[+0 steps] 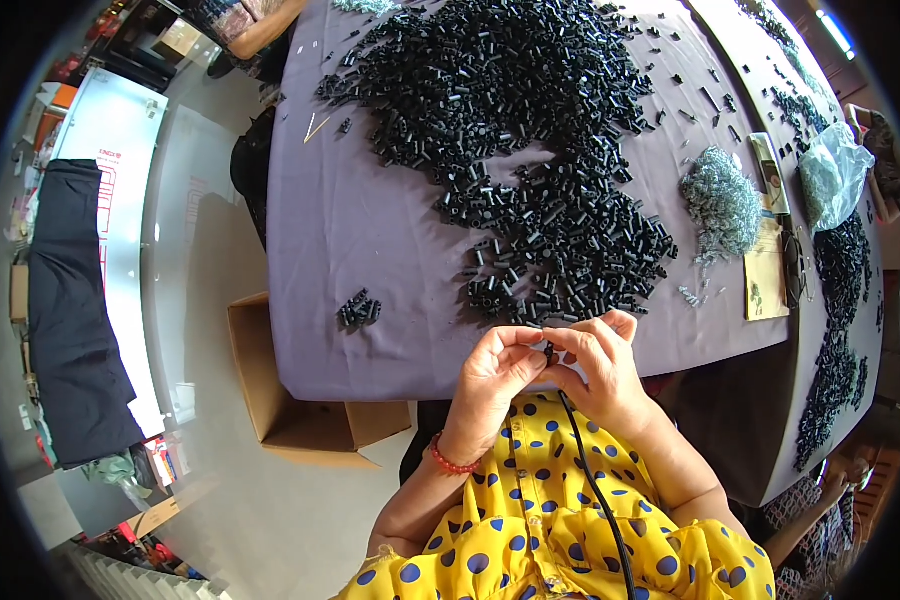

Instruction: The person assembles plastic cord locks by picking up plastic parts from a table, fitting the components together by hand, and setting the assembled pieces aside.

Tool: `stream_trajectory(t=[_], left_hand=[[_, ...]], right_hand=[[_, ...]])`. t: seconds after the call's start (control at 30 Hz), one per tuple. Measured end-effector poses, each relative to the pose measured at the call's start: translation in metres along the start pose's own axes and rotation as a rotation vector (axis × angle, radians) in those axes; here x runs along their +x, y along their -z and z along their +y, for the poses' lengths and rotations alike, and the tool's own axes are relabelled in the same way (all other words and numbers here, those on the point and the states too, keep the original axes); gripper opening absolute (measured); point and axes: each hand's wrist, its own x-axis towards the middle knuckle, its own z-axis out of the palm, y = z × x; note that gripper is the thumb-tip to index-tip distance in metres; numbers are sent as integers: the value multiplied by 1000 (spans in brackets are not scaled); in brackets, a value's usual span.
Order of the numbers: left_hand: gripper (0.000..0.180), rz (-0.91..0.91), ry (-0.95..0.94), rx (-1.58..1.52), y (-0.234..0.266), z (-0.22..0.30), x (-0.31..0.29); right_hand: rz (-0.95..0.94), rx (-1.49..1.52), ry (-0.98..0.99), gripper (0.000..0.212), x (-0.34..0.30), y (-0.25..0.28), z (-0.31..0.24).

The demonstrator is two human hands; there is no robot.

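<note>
Counter is covered in a plain muted purple cloth. Large heap of small tubes on it is seen as uniformly black, as is the small separate cluster near the counter's left edge. Pile of tiny springs is rendered silver-grey. Bag is noted as clear with a pale green tint. Flat card is tan. Cardboard box is brown. Blouse is bright yellow, patterned with dark blue polka dots. Bracelet is made of red beads. Cable is black.
</note>
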Motion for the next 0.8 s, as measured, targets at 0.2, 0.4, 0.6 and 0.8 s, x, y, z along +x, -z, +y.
stream_trajectory(t=[0.2,0.4,0.6,0.8], left_hand=[[22,-77,155,-150,6,2,2],[25,-106,162,-172,9,1,4],[33,-139,131,-203,11,8,3],[34,-152,106,-193,10,10,4]], right_hand=[[26,30,39,51,1,1,1],[-49,81,46,53,4,6,-1],[-32,66,105,55,3,4,2],[-37,57,110,55,4,5,3]])
